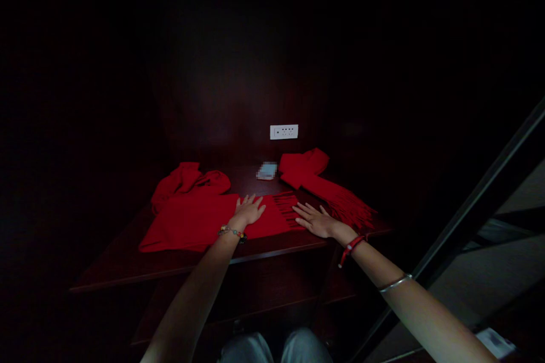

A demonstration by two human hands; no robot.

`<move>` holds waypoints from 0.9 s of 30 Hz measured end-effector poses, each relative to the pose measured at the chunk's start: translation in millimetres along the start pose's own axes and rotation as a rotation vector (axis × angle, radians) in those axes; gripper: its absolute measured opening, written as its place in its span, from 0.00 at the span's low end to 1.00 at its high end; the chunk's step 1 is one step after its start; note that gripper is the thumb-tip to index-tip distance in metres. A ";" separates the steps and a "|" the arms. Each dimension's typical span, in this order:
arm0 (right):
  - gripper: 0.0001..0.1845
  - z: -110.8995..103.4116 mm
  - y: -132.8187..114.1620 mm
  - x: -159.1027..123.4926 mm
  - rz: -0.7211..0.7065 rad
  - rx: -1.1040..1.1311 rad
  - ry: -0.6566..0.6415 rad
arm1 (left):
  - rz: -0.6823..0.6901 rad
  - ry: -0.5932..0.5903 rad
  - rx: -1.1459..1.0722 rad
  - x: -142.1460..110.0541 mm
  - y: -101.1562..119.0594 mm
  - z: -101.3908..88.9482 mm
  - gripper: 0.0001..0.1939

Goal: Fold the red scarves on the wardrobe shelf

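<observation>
A red fringed scarf [191, 221] lies across the dark wooden desk top, one part spread flat and a bunched part at the back left. My left hand [247, 211] rests on its flat part with the fingers spread. Over the fringe at the right end, my right hand [314, 220] lies palm down, its fingers stretched out. Behind that hand is more red fringed fabric [315, 178], folded at the back and with its fringe trailing to the right. Whether the two red pieces are joined cannot be seen.
A small pale blurred object [267, 171] sits at the back of the desk top [110, 264]. On the dark wall above is a white socket panel [284, 132]. The desk's front edge runs below my hands, and a dark slanted frame [447, 238] stands at the right.
</observation>
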State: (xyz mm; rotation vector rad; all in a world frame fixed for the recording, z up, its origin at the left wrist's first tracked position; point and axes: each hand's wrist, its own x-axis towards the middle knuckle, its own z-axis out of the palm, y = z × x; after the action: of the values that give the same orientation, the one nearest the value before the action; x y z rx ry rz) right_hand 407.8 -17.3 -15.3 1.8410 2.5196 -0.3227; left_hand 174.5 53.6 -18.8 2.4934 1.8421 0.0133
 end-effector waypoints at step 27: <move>0.23 -15.6 -9.9 37.2 -0.306 -0.065 0.360 | -0.013 -0.004 -0.005 2.1 0.3 1.9 0.30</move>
State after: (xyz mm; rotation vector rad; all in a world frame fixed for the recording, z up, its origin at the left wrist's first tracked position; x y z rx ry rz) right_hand 388.8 17.5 -3.0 1.6109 3.0132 0.1039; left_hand 175.4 55.5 -20.8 2.4760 1.8541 0.0124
